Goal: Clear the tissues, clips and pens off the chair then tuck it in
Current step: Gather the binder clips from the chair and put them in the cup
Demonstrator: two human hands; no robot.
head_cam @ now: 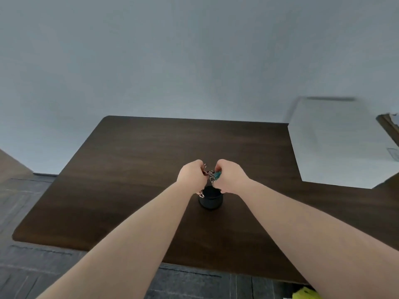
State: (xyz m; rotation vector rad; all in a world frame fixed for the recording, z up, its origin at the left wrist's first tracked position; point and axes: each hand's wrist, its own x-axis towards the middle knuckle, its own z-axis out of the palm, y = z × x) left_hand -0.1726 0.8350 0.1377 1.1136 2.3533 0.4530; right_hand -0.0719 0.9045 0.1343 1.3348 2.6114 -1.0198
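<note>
Dark wood-grain table (129, 180) with a smooth, matt finish; matt black cup (211, 198); binder clips (212, 176) with shiny metal wire handles, 1 teal body; smooth white box (336, 143)

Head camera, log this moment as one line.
left hand: holding clips | right hand: holding teal binder clip | both above small round black pot | dark wooden table

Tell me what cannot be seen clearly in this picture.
Head view only:
- Chair: out of frame, so its state is unknown.
- Clips: count unclear; the left hand and right hand cover most of them.
- Cup: contents hidden by the hands and its dark inside.
- Yellow thing: cut off by the bottom edge.
- White box: blurred, right side cut off.
</note>
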